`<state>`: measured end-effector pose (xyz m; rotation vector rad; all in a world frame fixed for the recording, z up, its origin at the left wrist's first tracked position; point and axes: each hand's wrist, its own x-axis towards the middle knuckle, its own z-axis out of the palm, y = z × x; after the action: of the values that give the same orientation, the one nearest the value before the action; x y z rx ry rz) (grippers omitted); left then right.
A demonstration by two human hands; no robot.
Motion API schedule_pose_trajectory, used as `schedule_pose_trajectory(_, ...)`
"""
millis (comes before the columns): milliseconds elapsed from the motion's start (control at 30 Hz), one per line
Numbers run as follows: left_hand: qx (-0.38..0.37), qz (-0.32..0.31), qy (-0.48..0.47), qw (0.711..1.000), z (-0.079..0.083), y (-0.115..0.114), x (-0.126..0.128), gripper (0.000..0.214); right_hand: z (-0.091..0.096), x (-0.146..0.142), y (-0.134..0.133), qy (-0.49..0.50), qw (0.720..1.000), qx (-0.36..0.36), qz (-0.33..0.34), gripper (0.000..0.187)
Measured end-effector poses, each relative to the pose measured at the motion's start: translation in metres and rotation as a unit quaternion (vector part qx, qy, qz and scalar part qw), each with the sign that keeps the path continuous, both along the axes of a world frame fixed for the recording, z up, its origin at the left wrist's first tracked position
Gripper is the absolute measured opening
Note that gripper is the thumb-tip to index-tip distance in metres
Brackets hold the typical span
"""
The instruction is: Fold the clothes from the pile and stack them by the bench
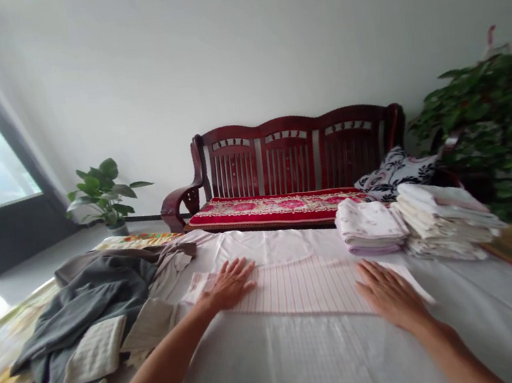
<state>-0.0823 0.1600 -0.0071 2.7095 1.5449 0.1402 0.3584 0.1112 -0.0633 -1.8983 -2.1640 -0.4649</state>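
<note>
A pale pink striped cloth (297,286), folded into a long strip, lies across the white sheet (288,371) in front of me. My left hand (232,283) rests flat on its left part, fingers spread. On its right part lies my right hand (386,290), palm down with the fingers stretched out. Neither hand grips the cloth. The kind of garment, if it is one, cannot be made out. The cloth's right end reaches past my right hand toward the front.
To the left is a heap of grey clothes (99,285) with a folded cream cloth (95,352) on it. At the right stand a stack of folded white cloths (371,224) and a taller pile (444,218). A wooden bench (286,153) and potted plants (108,194) are behind.
</note>
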Motion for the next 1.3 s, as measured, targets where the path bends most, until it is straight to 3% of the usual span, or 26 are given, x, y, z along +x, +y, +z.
schedule_pose_trajectory(167, 0.019, 0.089, 0.008, 0.996, -0.004, 0.002, -0.04, 0.058, 0.006, -0.002, -0.003, -0.006, 1.0, -0.01, -0.005, 0.052)
schedule_pose_trajectory(367, 0.01, 0.211, -0.019, 0.977, -0.008, -0.001, -0.063, 0.057, 0.02, -0.012, -0.01, 0.0, 0.999, -0.023, -0.027, 0.052)
schedule_pose_trajectory(500, -0.001, 0.241, -0.084, 0.967, -0.011, -0.001, -0.078, 0.06, 0.023, -0.017, -0.013, 0.02, 0.999, -0.017, -0.031, 0.05)
schedule_pose_trajectory(633, -0.007, 0.298, -0.189, 0.936, -0.011, 0.004, -0.097, 0.055, 0.023, -0.015, -0.013, 0.047, 0.999, 0.01, -0.015, 0.045)
schedule_pose_trajectory(767, -0.024, 0.339, -0.227, 0.913, -0.004, 0.006, -0.109, 0.061, 0.026, -0.014, -0.013, 0.055, 0.998, 0.025, -0.006, 0.041)
schedule_pose_trajectory(867, -0.085, 0.35, -0.309, 0.88, 0.008, -0.001, -0.112, 0.059, 0.03, -0.015, -0.015, 0.051, 0.998, 0.02, -0.022, 0.043)
schedule_pose_trajectory(967, -0.18, 0.33, -0.396, 0.838, 0.021, -0.011, -0.109, 0.04, 0.032, -0.017, -0.017, 0.066, 0.997, 0.02, -0.025, 0.043)
schedule_pose_trajectory(1033, -0.214, 0.314, -0.413, 0.828, 0.028, -0.014, -0.107, 0.03, 0.031, -0.017, -0.017, 0.08, 0.996, 0.029, -0.023, 0.042)
schedule_pose_trajectory(1200, -0.225, 0.293, -0.459, 0.808, 0.042, -0.017, -0.093, 0.033, 0.031, -0.014, -0.017, 0.141, 0.988, 0.068, -0.003, 0.039)
schedule_pose_trajectory(1300, -0.2, 0.276, -0.487, 0.804, 0.055, -0.021, -0.071, 0.044, 0.036, -0.017, -0.021, 0.191, 0.976, 0.104, 0.025, 0.038)
